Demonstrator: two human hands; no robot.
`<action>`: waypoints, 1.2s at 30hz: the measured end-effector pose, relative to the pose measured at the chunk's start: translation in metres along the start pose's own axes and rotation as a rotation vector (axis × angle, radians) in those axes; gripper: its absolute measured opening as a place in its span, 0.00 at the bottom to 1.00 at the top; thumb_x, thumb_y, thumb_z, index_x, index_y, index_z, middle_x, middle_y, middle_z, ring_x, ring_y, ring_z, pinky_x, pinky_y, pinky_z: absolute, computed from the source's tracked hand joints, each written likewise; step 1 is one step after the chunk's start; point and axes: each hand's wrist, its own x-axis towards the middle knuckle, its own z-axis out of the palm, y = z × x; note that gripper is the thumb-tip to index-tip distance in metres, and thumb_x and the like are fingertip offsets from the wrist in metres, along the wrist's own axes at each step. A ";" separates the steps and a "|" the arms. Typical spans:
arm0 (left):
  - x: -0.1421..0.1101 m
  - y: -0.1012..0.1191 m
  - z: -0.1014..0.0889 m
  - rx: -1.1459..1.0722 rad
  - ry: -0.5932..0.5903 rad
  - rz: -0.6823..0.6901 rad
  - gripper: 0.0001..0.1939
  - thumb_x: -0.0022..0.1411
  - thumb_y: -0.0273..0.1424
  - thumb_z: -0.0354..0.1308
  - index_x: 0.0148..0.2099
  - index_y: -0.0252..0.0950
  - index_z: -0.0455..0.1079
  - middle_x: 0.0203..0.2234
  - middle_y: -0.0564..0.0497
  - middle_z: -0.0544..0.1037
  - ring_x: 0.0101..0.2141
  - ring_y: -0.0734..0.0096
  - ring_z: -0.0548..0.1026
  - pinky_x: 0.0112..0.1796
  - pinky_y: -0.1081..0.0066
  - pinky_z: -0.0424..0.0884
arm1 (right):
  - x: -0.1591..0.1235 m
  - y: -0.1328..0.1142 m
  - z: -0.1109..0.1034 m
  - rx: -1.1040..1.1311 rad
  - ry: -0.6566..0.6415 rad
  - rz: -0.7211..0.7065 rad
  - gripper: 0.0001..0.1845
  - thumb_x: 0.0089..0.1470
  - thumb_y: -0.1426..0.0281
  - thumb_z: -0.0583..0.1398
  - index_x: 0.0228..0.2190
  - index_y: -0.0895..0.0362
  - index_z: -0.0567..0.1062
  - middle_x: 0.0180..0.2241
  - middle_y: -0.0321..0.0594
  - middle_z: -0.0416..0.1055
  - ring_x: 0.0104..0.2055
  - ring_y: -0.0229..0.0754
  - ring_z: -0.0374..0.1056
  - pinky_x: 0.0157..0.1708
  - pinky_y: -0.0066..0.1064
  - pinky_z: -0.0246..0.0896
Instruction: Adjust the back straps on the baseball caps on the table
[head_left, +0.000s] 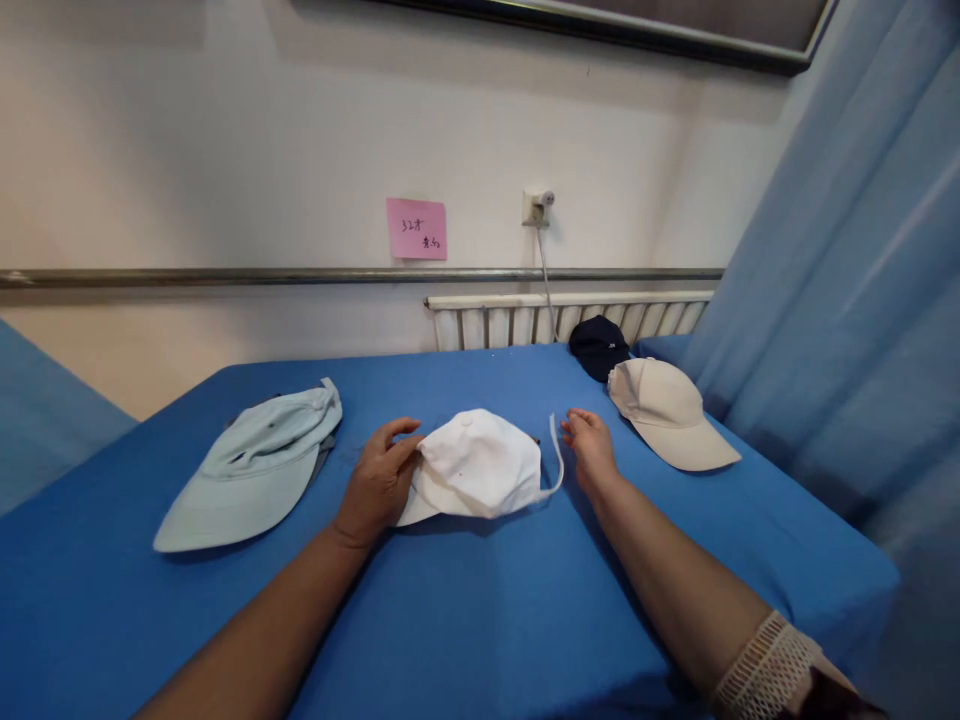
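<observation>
A white baseball cap (480,460) lies on the blue bed sheet in front of me, its brim to the left. My left hand (382,480) is at that brim end, thumb against the crown; the hand hides part of the brim and its grip. A loose white strap (556,470) curves up from the cap's right end. Just right of the strap is my right hand (589,445), its fingers loosely stretched and slightly apart from it, holding nothing that shows.
A pale blue-green cap (259,460) lies at the left, on top of something darker. At the right are a beige cap (667,405) and a navy cap (598,345). The blue sheet (480,620) spreads below; a curtain (847,260) hangs right, and a wall rail (300,276) runs behind.
</observation>
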 end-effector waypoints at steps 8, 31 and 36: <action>0.002 0.001 0.009 -0.078 0.130 -0.008 0.11 0.66 0.31 0.50 0.42 0.39 0.75 0.50 0.45 0.72 0.46 0.64 0.75 0.49 0.63 0.71 | -0.031 -0.015 0.025 -0.110 -0.251 0.136 0.19 0.44 0.57 0.65 0.35 0.57 0.76 0.36 0.41 0.76 0.38 0.43 0.71 0.35 0.30 0.65; 0.005 0.000 -0.014 -0.423 -0.681 -0.835 0.20 0.56 0.48 0.56 0.26 0.36 0.65 0.24 0.47 0.79 0.19 0.65 0.76 0.20 0.69 0.70 | -0.022 -0.009 0.016 0.206 -0.014 0.222 0.11 0.39 0.69 0.61 0.30 0.55 0.70 0.26 0.38 0.76 0.30 0.45 0.73 0.30 0.34 0.69; -0.006 0.047 0.008 -0.902 -0.712 -0.923 0.23 0.56 0.49 0.61 0.42 0.34 0.68 0.36 0.42 0.81 0.27 0.66 0.80 0.29 0.67 0.77 | -0.027 -0.007 0.016 0.177 -0.004 0.173 0.13 0.41 0.66 0.62 0.33 0.55 0.70 0.28 0.39 0.76 0.30 0.47 0.73 0.28 0.35 0.69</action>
